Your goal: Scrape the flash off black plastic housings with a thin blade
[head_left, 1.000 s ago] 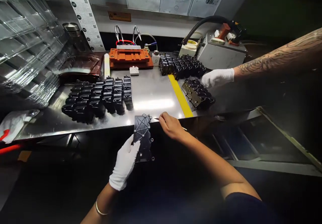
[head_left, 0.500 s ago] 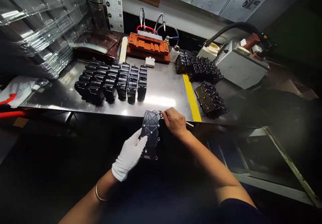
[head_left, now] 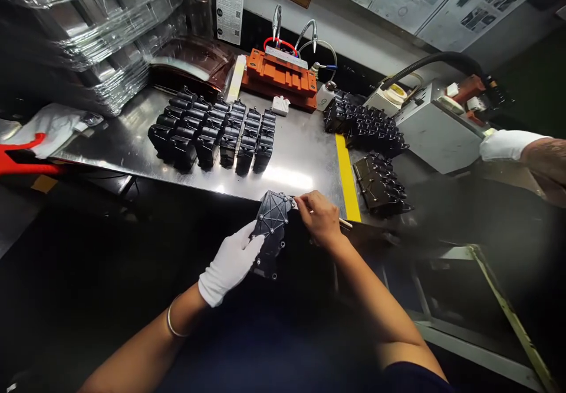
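Black ribbed housing (head_left: 273, 219) in front of the desk (head_left: 305, 139), gripped along its side by the gloved left hand (head_left: 233, 257), thumb across its face.
Bare right hand (head_left: 323, 216) closes narrowly around a slim pale stick (head_left: 346, 223), fingertips at the housing's upper right corner; a second ago they stood apart from it. Beyond, black cases (head_left: 221, 134) stand either side of a yellow strip (head_left: 349, 184). A co-worker's gloved hand (head_left: 506, 144), out of view half a second ago, shows beside the grey box (head_left: 442, 139).
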Demonstrator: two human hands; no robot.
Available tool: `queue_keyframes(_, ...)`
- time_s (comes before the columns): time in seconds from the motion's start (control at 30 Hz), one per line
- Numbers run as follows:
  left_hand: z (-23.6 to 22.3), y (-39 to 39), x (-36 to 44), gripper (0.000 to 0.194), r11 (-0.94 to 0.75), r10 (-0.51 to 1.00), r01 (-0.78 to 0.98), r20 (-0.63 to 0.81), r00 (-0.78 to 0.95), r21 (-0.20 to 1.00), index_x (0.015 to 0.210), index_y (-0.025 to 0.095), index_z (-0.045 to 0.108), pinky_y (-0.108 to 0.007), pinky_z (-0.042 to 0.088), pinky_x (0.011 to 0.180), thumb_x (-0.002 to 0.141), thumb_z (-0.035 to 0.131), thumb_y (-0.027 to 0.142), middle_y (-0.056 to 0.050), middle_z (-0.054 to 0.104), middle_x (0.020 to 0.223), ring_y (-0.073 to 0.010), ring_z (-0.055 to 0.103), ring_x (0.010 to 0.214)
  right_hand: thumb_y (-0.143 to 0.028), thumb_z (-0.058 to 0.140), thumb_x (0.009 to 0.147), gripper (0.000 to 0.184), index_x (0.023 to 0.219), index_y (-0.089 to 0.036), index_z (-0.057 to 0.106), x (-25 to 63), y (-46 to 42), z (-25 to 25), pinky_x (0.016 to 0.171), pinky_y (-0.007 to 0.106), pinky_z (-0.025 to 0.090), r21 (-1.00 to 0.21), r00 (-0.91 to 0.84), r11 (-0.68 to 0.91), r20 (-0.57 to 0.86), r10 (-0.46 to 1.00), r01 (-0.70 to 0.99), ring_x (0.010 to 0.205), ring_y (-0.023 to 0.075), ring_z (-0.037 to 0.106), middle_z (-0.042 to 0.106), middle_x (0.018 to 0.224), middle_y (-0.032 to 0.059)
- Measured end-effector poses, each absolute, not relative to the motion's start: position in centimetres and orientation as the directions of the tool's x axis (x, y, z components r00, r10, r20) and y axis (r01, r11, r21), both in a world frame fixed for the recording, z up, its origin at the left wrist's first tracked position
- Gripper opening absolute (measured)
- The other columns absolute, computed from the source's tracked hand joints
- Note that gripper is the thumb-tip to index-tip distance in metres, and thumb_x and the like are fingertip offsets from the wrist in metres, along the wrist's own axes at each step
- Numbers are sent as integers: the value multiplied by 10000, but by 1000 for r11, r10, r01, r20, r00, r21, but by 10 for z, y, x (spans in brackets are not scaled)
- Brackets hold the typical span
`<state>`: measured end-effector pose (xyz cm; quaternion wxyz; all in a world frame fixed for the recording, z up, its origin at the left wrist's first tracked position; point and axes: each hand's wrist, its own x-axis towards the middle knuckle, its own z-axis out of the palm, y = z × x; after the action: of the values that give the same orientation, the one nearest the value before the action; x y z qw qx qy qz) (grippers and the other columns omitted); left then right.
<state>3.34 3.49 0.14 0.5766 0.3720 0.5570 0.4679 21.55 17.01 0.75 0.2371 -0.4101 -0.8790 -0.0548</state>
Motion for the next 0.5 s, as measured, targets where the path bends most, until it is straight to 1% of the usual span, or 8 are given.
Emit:
queue_keyframes(0.13,-1,35,34,448,270,957,-155,-283,-69,950,1285,212,606,-325,510,904,861,551,347,-38,742,1026,-216,653,1029,-316,518,952,262,746,-180,607,220,165,5,560,232,365,-171,-540,682,488,686,711,594,115,580,654,684,21)
queue_keyframes(0.23,-1,34,34,457,280,952,-139,-293,-85,950,1272,198,618,-309,529,837,843,565,348,-35,750,947,-201,678,887,-310,521,951,261,746,-175,606,222,163,1,562,234,372,-167,-551,701,504,665,694,599,119,586,656,682,27)
queue_keyframes(0.33,-3,33,34,482,297,947,-107,-307,-93,949,1282,183,610,-296,539,768,835,570,357,-26,748,876,-180,670,749,-313,516,954,263,746,-177,602,220,164,-3,560,239,364,-147,-552,703,518,654,695,612,125,593,658,681,28)
queue_keyframes(0.5,-5,34,35,496,288,952,-107,-297,-75,952,1322,190,573,-277,536,781,862,550,376,-34,749,988,-188,681,854,-299,526,949,260,728,-178,592,216,167,-4,533,255,324,-60,-531,657,536,656,752,583,123,573,654,671,27)
